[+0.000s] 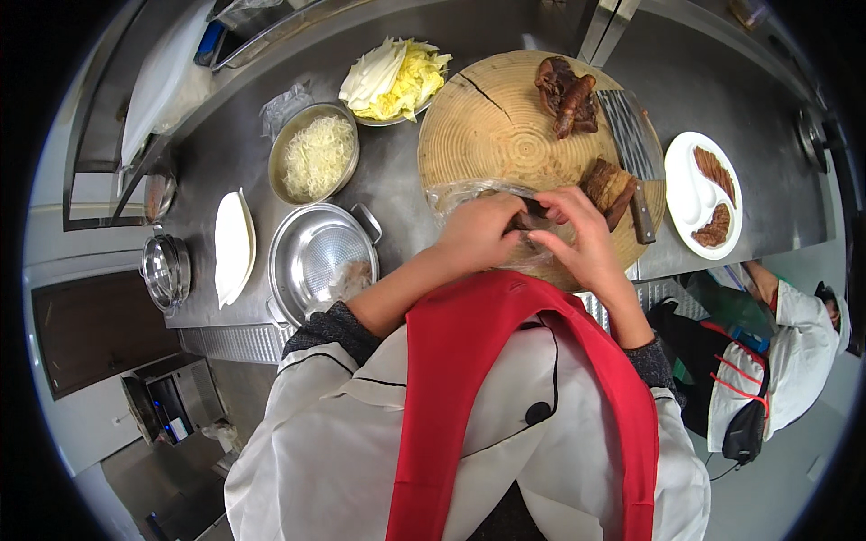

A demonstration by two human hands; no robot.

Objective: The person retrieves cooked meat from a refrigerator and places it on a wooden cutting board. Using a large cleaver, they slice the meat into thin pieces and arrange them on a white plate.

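My left hand (482, 228) and my right hand (580, 233) meet over the near edge of a round wooden chopping block (487, 149). Between them is a dark piece (533, 215), possibly cured meat; my fingers hide most of it. Crumpled clear plastic (450, 196) lies around and under it. Close to my right hand sits a thick chunk of layered cured meat (609, 188). A cleaver (630, 138) rests along the block's right side, its handle toward me. Farther back on the block are dark cured meat pieces (567, 98).
A divided white plate (697, 203) with sliced meat stands right. Left are a two-handled steel pan (314, 237) holding a plastic bag, a bowl of pale shreds (318, 159), cut cabbage (399, 78) and white plates (233, 250). Another person (798, 358) is at the far right.
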